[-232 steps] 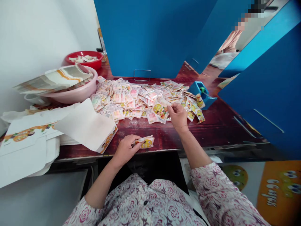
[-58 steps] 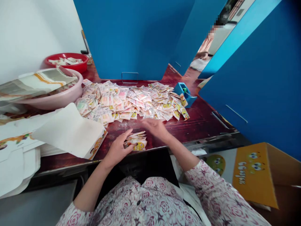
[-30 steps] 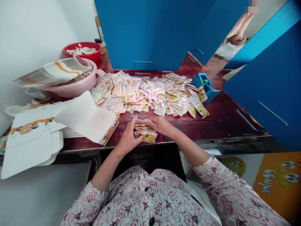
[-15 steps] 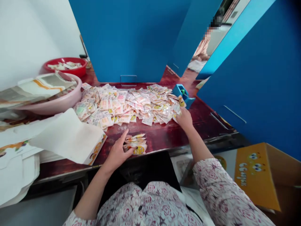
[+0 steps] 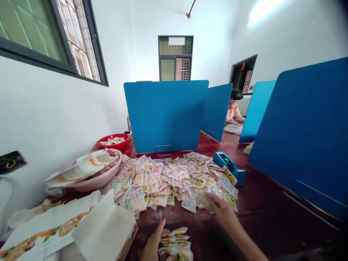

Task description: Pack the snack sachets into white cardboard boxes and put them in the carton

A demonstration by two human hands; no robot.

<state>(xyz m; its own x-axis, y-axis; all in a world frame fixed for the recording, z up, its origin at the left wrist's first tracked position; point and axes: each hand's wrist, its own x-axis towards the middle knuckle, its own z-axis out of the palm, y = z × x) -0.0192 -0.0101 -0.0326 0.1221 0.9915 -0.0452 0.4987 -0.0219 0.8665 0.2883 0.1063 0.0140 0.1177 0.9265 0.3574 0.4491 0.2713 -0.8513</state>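
Observation:
A wide heap of small printed sachets (image 5: 174, 179) covers the dark red table (image 5: 261, 214). My left hand (image 5: 153, 244) sits at the bottom edge, thumb up against a small stack of sachets (image 5: 175, 244) it steadies on the table. My right hand (image 5: 221, 210) reaches into the near right part of the heap, blurred by motion, its fingers closing on a sachet (image 5: 202, 199).
An open white carton (image 5: 104, 230) and flat cartons (image 5: 40, 232) lie at the left. A pink basin (image 5: 98, 177) holds folded cartons; a red basin (image 5: 114, 141) stands behind. A blue tape dispenser (image 5: 230, 166) and blue dividers (image 5: 165, 116) border the heap. Another person (image 5: 233, 108) sits beyond.
The camera has tilted up, showing the room, windows and walls. My right hand has moved back from the heap's right edge toward the middle. My left hand stays at the stack.

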